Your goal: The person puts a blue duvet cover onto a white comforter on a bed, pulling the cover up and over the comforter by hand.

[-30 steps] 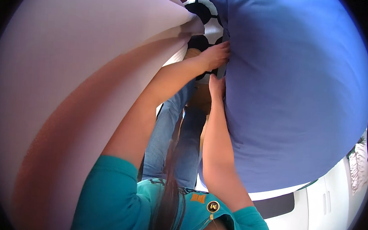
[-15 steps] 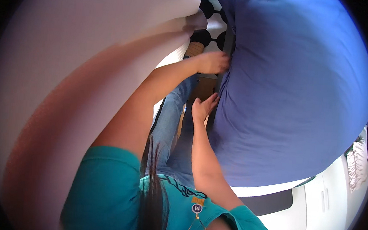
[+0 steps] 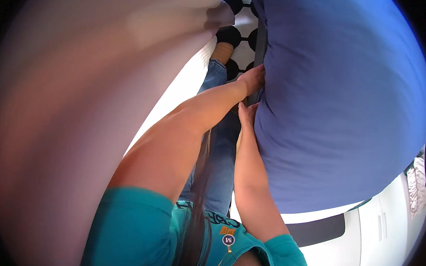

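Note:
A blue fitted sheet (image 3: 341,106) covers a mattress and fills the right side, with creases running along its near-left side. My left hand (image 3: 252,80) reaches across to the sheet's left edge, its fingers tucked between the fabric and the dark grey bed frame (image 3: 261,45). Just below it, my right hand (image 3: 247,114) lies against the same edge, thumb up. The sheet's side hides most of its fingers. Whether either hand grips cloth cannot be made out.
A pale curtain (image 3: 70,75) hangs close on the left. My jeans-covered leg (image 3: 221,158) stands in the narrow gap beside the bed, over a rug with black dots (image 3: 228,35). White cabinets (image 3: 382,231) and a white patterned cloth (image 3: 417,189) are at the lower right.
Both hands have come closer together and pressed in at the sheet's edge, where their fingers are now hidden. My left arm has moved right, and the curtain has shifted.

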A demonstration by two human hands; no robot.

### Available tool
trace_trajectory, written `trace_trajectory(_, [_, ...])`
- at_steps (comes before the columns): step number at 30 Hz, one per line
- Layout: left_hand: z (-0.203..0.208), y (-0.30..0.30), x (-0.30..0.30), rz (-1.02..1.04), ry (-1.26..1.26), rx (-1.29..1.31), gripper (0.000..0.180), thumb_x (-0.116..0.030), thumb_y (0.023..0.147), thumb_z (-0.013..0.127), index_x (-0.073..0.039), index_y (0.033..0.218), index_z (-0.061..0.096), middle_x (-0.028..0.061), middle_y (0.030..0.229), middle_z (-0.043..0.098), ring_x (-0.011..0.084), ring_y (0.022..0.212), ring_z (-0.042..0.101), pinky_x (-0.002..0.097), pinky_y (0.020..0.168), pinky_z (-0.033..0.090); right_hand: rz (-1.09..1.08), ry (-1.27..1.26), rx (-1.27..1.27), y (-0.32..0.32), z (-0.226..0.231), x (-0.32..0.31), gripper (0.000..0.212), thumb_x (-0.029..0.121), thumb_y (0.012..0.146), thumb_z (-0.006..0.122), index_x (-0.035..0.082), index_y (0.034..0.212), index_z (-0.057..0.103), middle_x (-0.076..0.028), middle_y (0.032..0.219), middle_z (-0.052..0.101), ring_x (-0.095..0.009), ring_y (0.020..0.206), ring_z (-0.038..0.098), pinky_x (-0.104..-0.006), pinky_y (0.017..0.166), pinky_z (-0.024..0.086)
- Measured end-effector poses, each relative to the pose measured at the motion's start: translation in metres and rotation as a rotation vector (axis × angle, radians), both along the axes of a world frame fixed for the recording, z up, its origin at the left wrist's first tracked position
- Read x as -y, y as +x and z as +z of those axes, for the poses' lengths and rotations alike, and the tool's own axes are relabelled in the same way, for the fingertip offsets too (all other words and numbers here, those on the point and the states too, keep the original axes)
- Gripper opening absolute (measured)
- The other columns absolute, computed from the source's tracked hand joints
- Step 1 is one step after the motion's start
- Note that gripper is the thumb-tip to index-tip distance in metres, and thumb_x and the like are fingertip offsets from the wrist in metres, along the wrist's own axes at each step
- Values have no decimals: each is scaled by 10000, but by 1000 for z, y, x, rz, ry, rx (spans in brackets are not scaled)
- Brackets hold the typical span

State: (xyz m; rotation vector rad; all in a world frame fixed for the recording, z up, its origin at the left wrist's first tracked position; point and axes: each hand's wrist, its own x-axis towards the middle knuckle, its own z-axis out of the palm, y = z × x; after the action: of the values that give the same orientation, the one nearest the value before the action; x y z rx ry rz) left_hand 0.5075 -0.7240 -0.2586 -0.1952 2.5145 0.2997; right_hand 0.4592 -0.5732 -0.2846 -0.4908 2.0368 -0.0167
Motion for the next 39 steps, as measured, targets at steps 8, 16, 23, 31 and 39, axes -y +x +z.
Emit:
trace_trajectory(8, [-41,54,-50,87,58,-564,367,-235,761,524,-179,1119,585,-19,1221,500,185,1244,337,390,1079,184,103,5,-133,33,42,-44,795,194,734,542,-98,1354,138,-300,1407,179,-382,1328,159,-367,1103,103])
trace_trajectory(16, [-22,2,-61,75,209,-112,421,-245,813,488,-158,1224,525,9,1343,419,186,1291,288,365,1095,146,-62,33,18,6,18,-25,871,289,693,588,-122,1332,162,-324,1393,185,-401,1322,159,-392,1099,97])
trace_trajectory(23, [-32,6,-54,521,432,-54,408,-221,780,520,-119,1171,572,82,1268,500,241,1164,462,388,1024,281,47,-203,114,4,21,-43,880,344,705,597,-103,1340,185,-322,1394,185,-404,1322,159,-391,1100,87])
trace_trajectory(31, [87,127,145,922,-177,-318,600,-247,577,701,-93,1126,513,240,1200,420,419,1137,385,497,975,289,78,-794,391,-17,169,112,299,50,822,544,-57,1101,534,-191,1149,549,-270,1013,570,-322,839,454])
trace_trajectory(39, [138,204,109,788,28,689,1006,-424,646,720,-100,1418,162,191,1257,489,369,1099,513,507,935,376,351,-596,-627,-139,169,222,767,501,849,454,52,1405,174,-242,1451,87,-397,1343,60,-558,1044,30])
